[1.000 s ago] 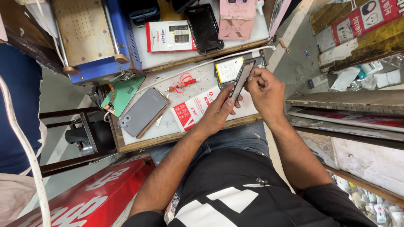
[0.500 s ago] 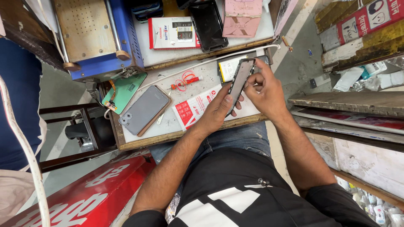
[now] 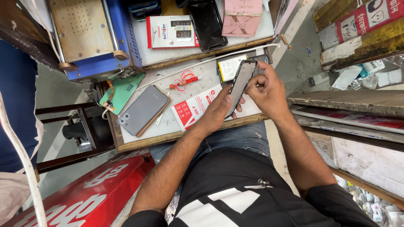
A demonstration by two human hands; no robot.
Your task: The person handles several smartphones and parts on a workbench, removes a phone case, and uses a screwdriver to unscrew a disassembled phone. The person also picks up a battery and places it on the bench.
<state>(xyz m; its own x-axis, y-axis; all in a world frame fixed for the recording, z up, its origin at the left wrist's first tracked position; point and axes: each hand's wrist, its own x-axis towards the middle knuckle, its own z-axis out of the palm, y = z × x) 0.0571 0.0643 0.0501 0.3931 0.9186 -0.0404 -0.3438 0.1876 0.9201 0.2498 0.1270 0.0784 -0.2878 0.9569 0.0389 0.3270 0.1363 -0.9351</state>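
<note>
A dark phone (image 3: 240,84) is held above the counter (image 3: 168,126), its long axis running from the lower end near the body up and away, tilted slightly right. Its lower edge is pinched by the left hand (image 3: 216,111); its upper edge is gripped by the right hand (image 3: 269,90).

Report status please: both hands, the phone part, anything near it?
Left hand and right hand both grip dark phone panel, tilted above table. Grey phone and red screwdriver lie apart, not blocking.
</note>
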